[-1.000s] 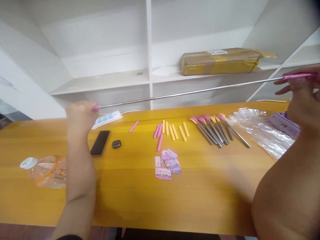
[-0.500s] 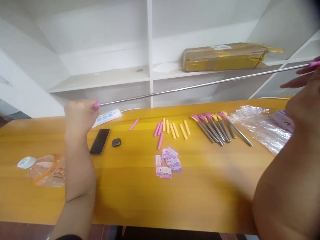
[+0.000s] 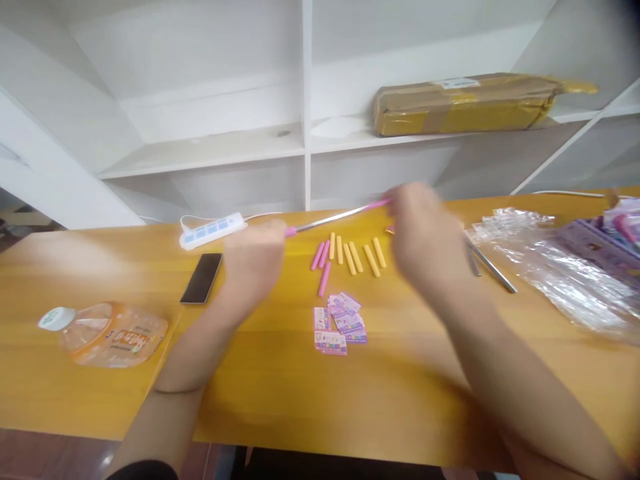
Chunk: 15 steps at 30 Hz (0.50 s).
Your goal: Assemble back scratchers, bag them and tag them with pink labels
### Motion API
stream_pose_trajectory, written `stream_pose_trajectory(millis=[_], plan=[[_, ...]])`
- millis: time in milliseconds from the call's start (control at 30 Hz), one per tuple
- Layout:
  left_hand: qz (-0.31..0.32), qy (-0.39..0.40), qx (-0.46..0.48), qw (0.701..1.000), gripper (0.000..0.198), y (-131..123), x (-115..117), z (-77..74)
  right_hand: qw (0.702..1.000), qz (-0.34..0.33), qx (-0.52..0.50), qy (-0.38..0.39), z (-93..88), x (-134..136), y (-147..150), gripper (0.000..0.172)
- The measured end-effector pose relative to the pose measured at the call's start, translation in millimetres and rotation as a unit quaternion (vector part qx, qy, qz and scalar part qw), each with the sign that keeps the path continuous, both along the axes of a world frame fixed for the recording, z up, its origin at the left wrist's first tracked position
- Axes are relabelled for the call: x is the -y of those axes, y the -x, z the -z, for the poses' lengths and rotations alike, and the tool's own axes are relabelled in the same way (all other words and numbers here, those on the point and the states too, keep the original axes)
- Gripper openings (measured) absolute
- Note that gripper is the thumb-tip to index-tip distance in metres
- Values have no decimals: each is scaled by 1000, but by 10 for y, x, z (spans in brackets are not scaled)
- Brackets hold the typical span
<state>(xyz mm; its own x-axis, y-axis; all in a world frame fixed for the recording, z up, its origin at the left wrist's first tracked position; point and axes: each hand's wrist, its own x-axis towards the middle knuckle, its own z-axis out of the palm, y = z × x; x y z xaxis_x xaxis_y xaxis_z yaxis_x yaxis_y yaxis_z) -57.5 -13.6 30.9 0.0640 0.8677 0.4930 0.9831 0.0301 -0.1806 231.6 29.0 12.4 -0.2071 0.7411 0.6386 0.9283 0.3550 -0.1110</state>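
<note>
Between my two hands runs a telescopic back scratcher, a thin metal rod with pink ends, held above the table. My left hand is closed round one pink end. Motion blurs my right hand, which is closed on the other end and hides its tip. Below the rod lie pink sticks and yellow sticks. Metal rods of more back scratchers show beyond my right forearm, which hides most of that pile. Small printed cards are heaped nearer to me.
A phone and a power strip lie at left, near a bottle with an orange label. Clear plastic bags and a purple box are at right. A taped carton rests on the white shelf behind.
My hands have come much closer together, the right one moving far to the left. The rod between them has become far shorter. My left hand has moved right and slightly down.
</note>
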Motion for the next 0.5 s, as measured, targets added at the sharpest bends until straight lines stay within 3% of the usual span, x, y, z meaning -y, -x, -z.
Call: stream_pose_trajectory(millis=[67, 133, 300, 500], plan=[[29, 33, 21, 999, 44, -216, 28, 96, 998, -36, 35, 31, 47, 251, 452, 32], [37, 53, 33, 997, 41, -284, 48, 124, 997, -58, 48, 31, 61, 396, 606, 28], [56, 72, 24, 996, 41, -241, 61, 121, 993, -80, 92, -3, -35, 431, 345, 28], [93, 86, 17, 992, 41, -294, 30, 218, 968, -201, 143, 38, -138, 393, 160, 22]])
